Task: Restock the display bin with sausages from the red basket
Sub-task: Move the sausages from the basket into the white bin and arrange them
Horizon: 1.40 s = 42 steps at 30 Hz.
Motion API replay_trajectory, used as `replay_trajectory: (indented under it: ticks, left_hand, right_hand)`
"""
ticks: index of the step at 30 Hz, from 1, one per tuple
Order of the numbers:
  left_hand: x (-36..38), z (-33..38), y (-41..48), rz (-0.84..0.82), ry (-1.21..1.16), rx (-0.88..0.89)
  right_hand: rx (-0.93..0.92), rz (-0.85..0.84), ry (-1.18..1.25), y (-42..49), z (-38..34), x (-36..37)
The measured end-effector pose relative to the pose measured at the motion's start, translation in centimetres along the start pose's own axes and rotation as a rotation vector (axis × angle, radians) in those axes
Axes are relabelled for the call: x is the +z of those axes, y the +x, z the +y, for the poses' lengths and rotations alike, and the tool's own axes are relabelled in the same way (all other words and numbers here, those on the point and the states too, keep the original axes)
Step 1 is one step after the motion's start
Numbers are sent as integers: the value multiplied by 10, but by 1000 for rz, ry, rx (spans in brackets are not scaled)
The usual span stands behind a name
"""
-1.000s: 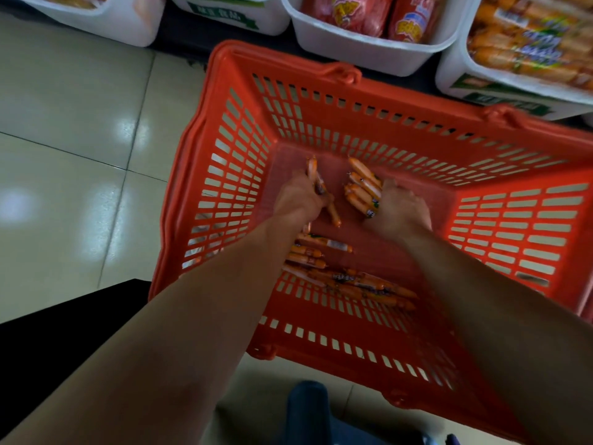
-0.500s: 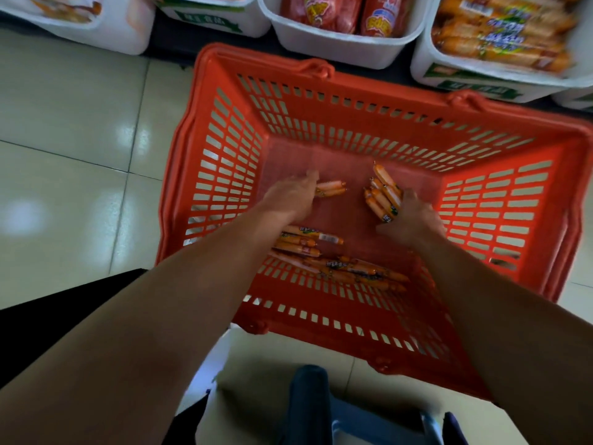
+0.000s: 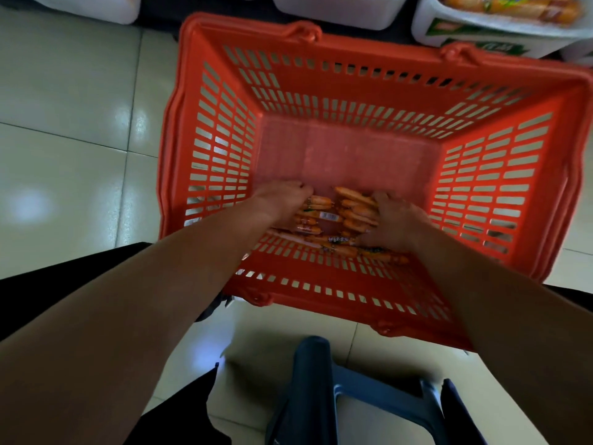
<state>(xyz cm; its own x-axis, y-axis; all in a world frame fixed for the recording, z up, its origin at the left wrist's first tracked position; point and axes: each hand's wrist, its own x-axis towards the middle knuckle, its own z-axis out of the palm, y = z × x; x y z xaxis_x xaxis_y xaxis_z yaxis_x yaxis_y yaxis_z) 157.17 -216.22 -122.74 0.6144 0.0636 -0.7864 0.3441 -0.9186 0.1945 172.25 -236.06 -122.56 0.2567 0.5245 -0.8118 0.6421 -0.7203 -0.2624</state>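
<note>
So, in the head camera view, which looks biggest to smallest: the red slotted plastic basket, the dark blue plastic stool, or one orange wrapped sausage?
1. Red slotted plastic basket.
2. Dark blue plastic stool, though nearer the camera and partly cut off.
3. Orange wrapped sausage, clearly smallest.

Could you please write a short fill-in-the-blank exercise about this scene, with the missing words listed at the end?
The left hand and the right hand are both inside the ____ basket.
The basket stands on a tiled ____.
The sausages in it are ____ in colour.
The display bin beyond it is ____.
Missing words: red; floor; orange; white.
</note>
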Motion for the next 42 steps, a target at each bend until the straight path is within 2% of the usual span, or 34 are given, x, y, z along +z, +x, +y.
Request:
replay_trajectory:
  ticks: [5, 8, 13, 22, 27, 36, 42]
  left_hand:
    - [-1, -4, 4, 2, -29, -37]
    - [-1, -7, 2, 61, -37, -86]
    - [0, -12, -3, 172, -127, -142]
    - [4, -3, 1, 206, -70, -116]
    - [1, 8, 5, 75, -26, -90]
    - [1, 16, 2, 85, 41, -96]
    - [5, 12, -8, 40, -81, -74]
  right_hand:
    - [-106, 74, -198, -2, -10, 5]
    - [-145, 124, -240, 2, -14, 1]
    - [-76, 270, -224, 7, -10, -6]
    - [-78, 218, -339, 23, -11, -15]
    - [-55, 113, -280, 27, -16, -23]
    - [-31, 107, -198, 18, -18, -19]
    - [-53, 88, -104, 12, -19, -22]
